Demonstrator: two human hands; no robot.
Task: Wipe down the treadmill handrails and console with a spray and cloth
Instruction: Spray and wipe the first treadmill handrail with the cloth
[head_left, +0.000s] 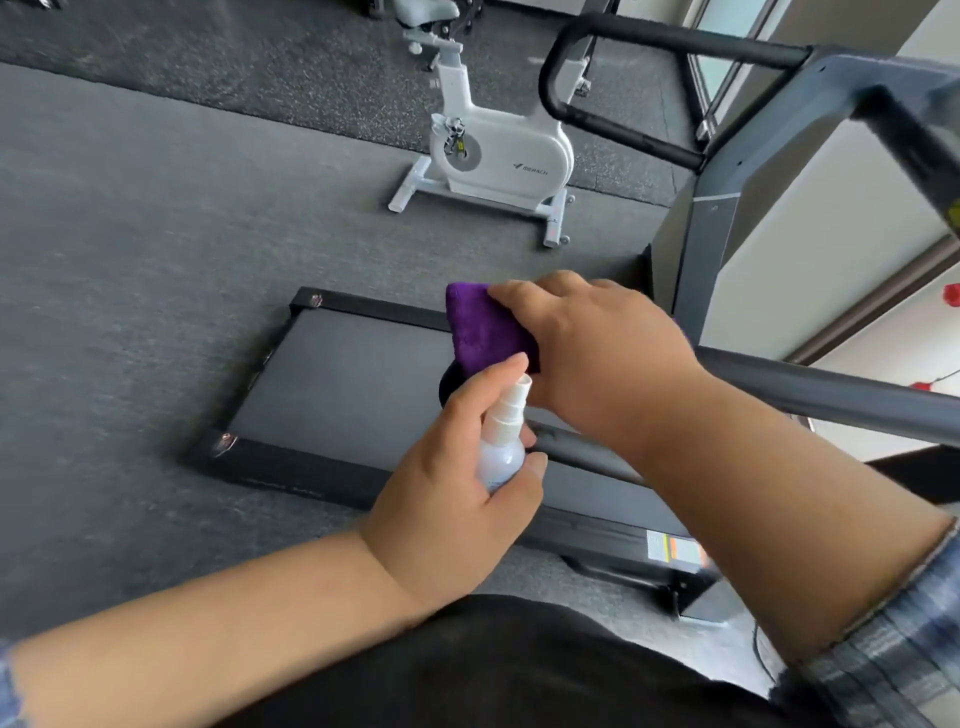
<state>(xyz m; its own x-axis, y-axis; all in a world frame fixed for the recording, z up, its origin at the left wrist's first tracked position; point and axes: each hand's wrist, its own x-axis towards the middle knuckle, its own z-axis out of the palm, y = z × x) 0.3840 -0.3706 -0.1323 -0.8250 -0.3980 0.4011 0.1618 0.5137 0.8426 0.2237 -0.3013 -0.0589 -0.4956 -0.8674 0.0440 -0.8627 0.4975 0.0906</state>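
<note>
White exercise bike (493, 150) stood on grey carpet (130, 260) w/ red flowers (951, 293) at the right wall.

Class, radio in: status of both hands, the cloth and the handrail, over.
Left hand grips spray bottle, nozzle toward purple cloth. Right hand holds cloth on the handrail end. Nothing in the way.

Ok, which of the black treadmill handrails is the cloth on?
The near straight black handrail, under the right hand holding the purple cloth; the far curved black handrail is untouched.
</note>
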